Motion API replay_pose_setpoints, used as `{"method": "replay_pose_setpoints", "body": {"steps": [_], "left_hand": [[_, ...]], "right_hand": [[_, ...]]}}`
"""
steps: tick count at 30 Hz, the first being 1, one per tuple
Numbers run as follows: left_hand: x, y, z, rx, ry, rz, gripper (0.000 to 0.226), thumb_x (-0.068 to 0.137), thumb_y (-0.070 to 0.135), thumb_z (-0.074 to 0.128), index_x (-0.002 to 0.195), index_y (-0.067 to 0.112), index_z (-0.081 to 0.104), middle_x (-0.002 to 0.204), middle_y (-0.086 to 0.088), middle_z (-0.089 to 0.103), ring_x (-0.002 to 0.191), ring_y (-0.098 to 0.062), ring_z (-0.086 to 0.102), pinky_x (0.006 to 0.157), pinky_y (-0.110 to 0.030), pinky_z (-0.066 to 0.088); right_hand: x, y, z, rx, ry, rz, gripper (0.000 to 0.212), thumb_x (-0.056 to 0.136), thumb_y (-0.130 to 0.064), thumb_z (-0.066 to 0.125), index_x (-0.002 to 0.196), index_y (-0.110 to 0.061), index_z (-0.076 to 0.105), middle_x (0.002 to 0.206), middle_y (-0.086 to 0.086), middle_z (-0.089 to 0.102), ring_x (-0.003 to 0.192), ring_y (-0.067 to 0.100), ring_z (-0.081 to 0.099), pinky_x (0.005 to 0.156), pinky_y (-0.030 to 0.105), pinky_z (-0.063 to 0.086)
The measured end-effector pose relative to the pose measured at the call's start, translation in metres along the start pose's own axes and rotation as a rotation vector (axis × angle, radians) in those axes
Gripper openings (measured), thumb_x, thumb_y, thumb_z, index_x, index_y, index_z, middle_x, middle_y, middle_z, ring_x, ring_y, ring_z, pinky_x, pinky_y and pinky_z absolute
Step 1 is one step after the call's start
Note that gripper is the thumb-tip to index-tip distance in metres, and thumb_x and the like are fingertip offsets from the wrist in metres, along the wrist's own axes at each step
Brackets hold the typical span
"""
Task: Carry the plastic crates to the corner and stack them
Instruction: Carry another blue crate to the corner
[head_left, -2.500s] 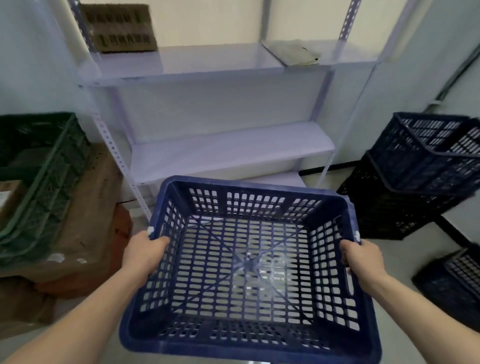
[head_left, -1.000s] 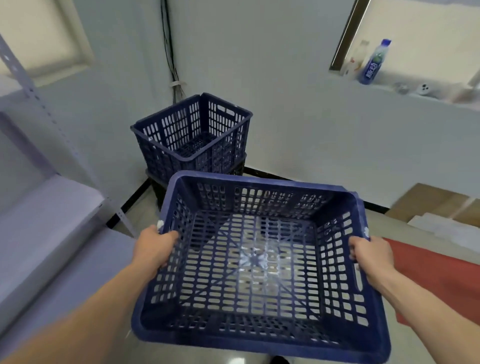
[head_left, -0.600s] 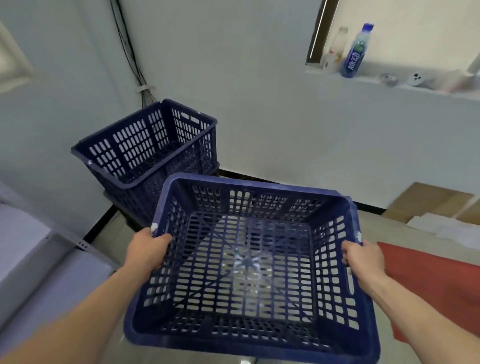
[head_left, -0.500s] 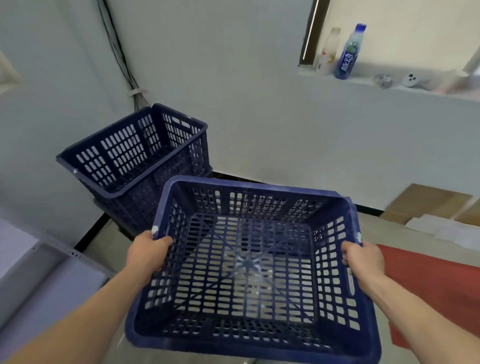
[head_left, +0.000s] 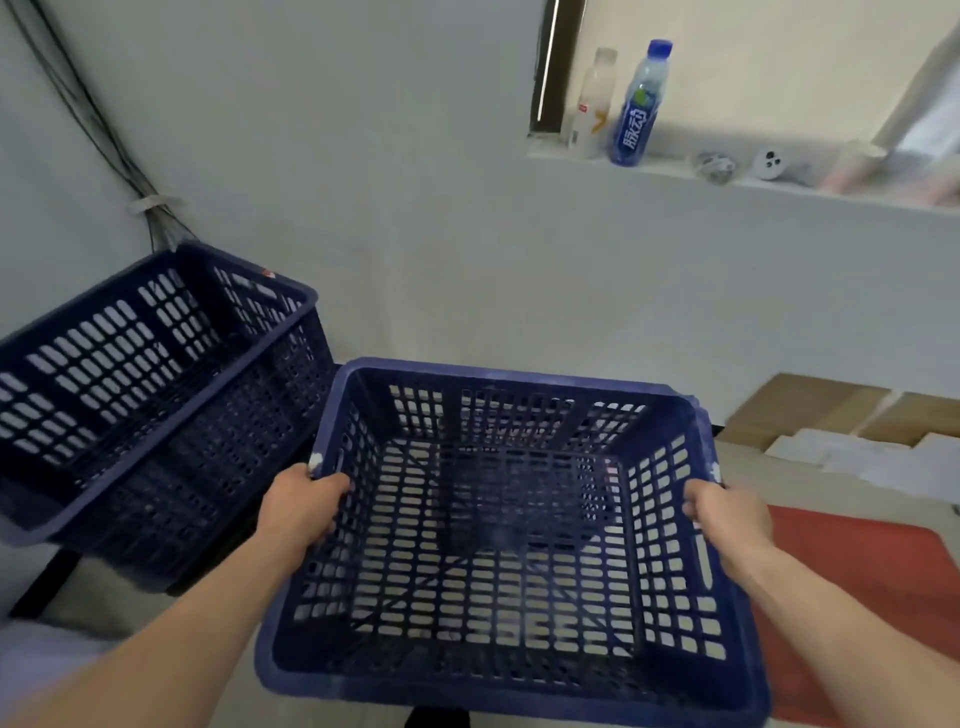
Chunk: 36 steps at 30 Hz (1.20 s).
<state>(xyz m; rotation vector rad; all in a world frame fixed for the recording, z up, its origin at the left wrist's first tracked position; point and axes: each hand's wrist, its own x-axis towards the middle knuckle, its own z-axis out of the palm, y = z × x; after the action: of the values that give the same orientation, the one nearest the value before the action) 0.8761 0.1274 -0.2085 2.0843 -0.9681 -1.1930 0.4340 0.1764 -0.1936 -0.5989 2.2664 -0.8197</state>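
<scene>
I hold an empty blue slatted plastic crate (head_left: 519, 691) level in front of me, above the floor. My left hand (head_left: 301, 506) grips its left rim and my right hand (head_left: 727, 517) grips its right rim. To the left, in the corner of the room, a stack of dark blue crates (head_left: 130, 395) stands on the floor, its top crate open and empty. The carried crate's left rim is close beside that stack.
A white wall runs behind, with black cables (head_left: 88, 119) down the corner. A ledge at upper right holds a blue bottle (head_left: 639, 109), a white bottle (head_left: 589, 104) and small items. Flat cardboard (head_left: 810, 410), white sheets and a red mat (head_left: 852, 571) lie on the floor at right.
The view has swung right from the metal shelving to the corner. The stack of crates has grown larger and slid to the left of the carried crate. Both hands keep their grip.
</scene>
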Motion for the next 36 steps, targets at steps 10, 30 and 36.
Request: {"method": "replay_pose_setpoints", "body": {"steps": [10,30,36], "left_hand": [[0.102,0.061,0.063,-0.015,-0.169,-0.035,0.014,0.094,0.015,0.064,0.104,0.012,0.055,0.078,-0.012,0.059,0.063,-0.025,0.053,0.055,-0.033,0.042],[0.225,0.023,0.243,0.137,-0.022,-0.236,0.026,0.090,0.017,0.066,0.112,0.011,0.053,0.095,-0.012,0.064,0.077,-0.027,0.062,0.077,-0.043,0.056],[0.257,-0.001,0.281,0.131,-0.021,-0.275,0.027,0.087,0.014,0.065,0.113,0.012,0.056,0.095,-0.011,0.065,0.077,-0.025,0.061,0.076,-0.039,0.055]], "right_hand": [[0.092,-0.049,0.032,0.004,0.081,0.091,0.019,0.079,-0.026,0.068,0.082,-0.009,0.075,0.079,0.009,0.076,0.077,0.035,0.070,0.078,0.045,0.057],[0.321,-0.004,0.141,-0.093,-0.152,0.104,0.004,0.088,-0.013,0.064,0.089,-0.013,0.067,0.077,0.008,0.067,0.073,0.026,0.060,0.072,0.043,0.049],[0.373,0.029,0.176,-0.124,-0.179,0.137,0.016,0.073,-0.025,0.064,0.085,-0.016,0.069,0.081,0.007,0.071,0.080,0.031,0.066,0.083,0.052,0.056]]}}
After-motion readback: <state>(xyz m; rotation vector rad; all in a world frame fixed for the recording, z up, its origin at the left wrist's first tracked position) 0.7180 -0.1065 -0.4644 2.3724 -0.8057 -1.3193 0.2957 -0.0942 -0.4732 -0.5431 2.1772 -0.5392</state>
